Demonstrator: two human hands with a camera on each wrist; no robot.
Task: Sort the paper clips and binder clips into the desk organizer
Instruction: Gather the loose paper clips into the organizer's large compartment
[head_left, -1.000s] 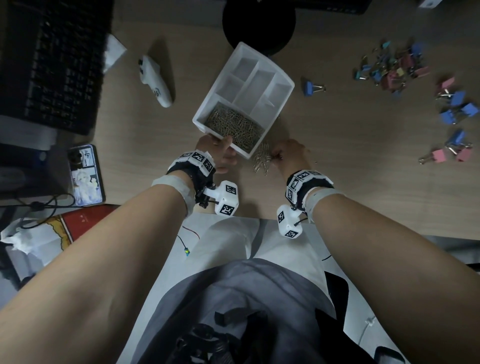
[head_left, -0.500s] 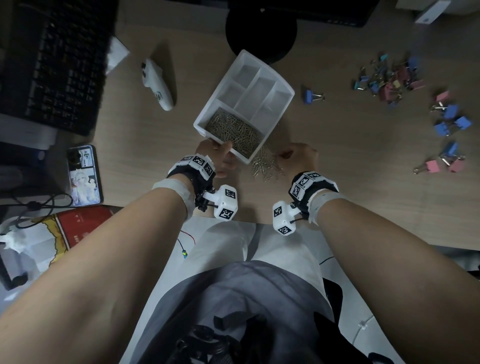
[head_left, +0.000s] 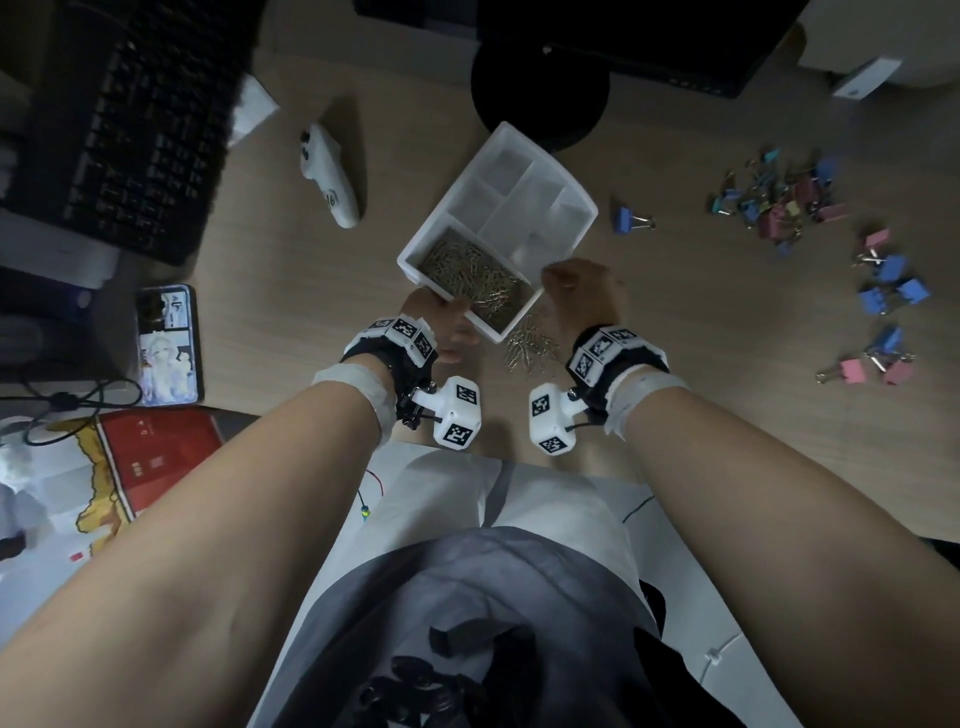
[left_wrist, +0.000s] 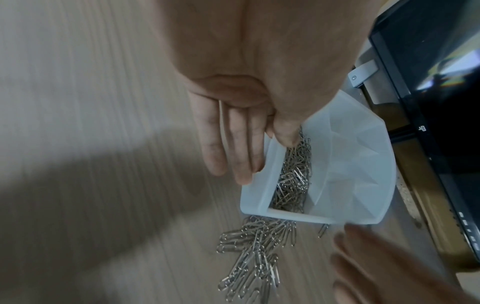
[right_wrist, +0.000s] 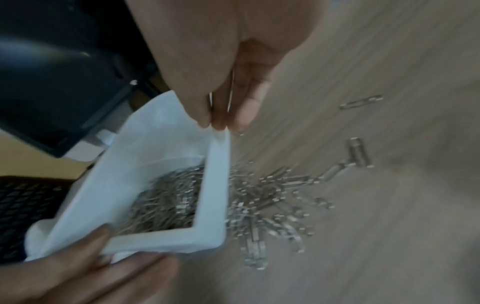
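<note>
The white desk organizer (head_left: 571, 182) lies at the desk's middle, its near compartment full of silver paper clips (head_left: 472, 275). My left hand (head_left: 447, 325) grips its near left corner, thumb inside the rim (left_wrist: 285, 214) and fingers (left_wrist: 244, 176) along the outer wall. My right hand (head_left: 558, 283) hovers at the near right rim (right_wrist: 215, 185), fingertips (right_wrist: 221, 121) bunched against the thumb, with a sliver of metal under them. A loose clip pile (head_left: 530, 345) lies beside the organizer. Coloured binder clips (head_left: 779, 202) are scattered far right, and one blue binder clip (head_left: 628, 221) lies nearer.
A black keyboard (head_left: 130, 130) fills the far left, with a white controller (head_left: 330, 174) next to it. A phone (head_left: 169, 345) lies near the left front edge. The black monitor base (head_left: 540, 88) stands right behind the organizer. More binder clips (head_left: 888, 275) lie at the right edge.
My right hand left the loose pile and rose forward to the organizer's near right rim. The left hand kept its hold on the organizer.
</note>
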